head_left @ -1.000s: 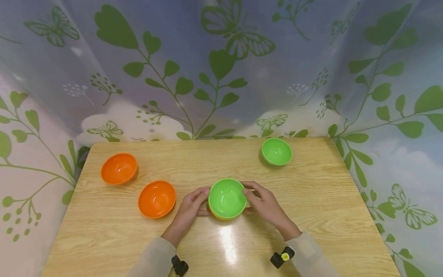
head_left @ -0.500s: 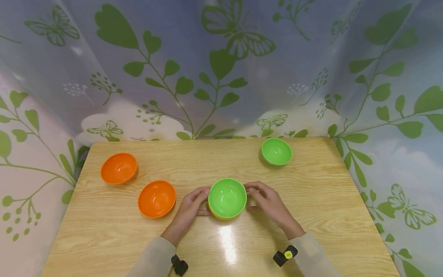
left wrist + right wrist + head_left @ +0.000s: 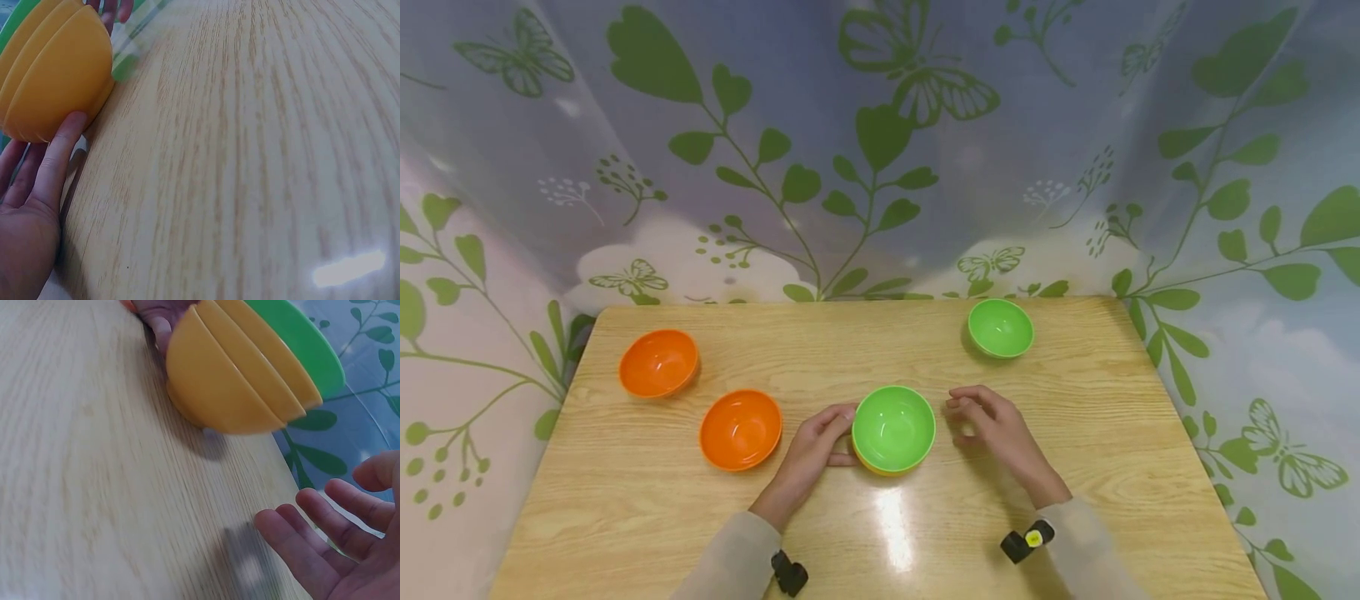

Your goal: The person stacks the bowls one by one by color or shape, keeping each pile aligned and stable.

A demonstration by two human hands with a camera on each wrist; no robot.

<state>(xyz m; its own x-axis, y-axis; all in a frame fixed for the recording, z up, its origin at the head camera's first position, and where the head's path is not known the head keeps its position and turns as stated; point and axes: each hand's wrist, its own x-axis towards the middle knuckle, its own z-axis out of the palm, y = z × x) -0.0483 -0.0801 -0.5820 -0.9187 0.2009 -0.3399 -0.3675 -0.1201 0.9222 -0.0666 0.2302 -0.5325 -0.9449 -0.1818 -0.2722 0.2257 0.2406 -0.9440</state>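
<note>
Near the middle of the table, a green bowl [image 3: 893, 428] sits on top of a stack of nested yellow bowls [image 3: 65, 69], [image 3: 231, 375], upright on the wood. My left hand [image 3: 808, 457], [image 3: 37, 194] holds the stack's left side, thumb by the rim and fingers against the yellow wall. To the right of the stack, apart from it, my right hand [image 3: 1003, 437], [image 3: 331, 544] hovers over the table with loosely bent, spread fingers and nothing in them.
Two orange bowls stand on the left, one [image 3: 659, 363] near the back corner and one [image 3: 741, 429] closer to my left hand. Another green bowl [image 3: 1001, 328] stands at the back right. A patterned curtain [image 3: 760, 217] hangs behind the wooden table [image 3: 625, 517].
My right hand has let go of the stack's right side and moved away to the right. My left hand and the bowls have stayed in place.
</note>
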